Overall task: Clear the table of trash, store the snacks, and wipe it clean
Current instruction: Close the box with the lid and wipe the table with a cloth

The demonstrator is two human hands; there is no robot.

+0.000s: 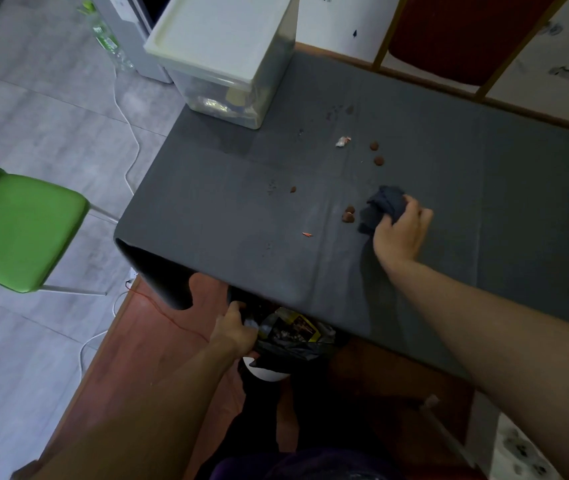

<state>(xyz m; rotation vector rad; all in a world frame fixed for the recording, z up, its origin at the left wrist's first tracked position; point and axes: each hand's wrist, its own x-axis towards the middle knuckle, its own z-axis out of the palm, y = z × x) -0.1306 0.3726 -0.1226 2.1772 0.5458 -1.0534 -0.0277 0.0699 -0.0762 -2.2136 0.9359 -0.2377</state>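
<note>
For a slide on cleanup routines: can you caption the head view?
Right hand wipes crumbs on the gray tablecloth with a dark rag; left hand holds a trash bag at the edge.

A green chair (23, 230) stands left of a white cable (127, 123) on the floor.

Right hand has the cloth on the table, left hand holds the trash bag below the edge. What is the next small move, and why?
Probably sweep the dark cloth in the right hand leftward and toward the near edge, pushing the brown crumbs beside it toward the trash bag, which the left hand holds open just below the edge.
</note>
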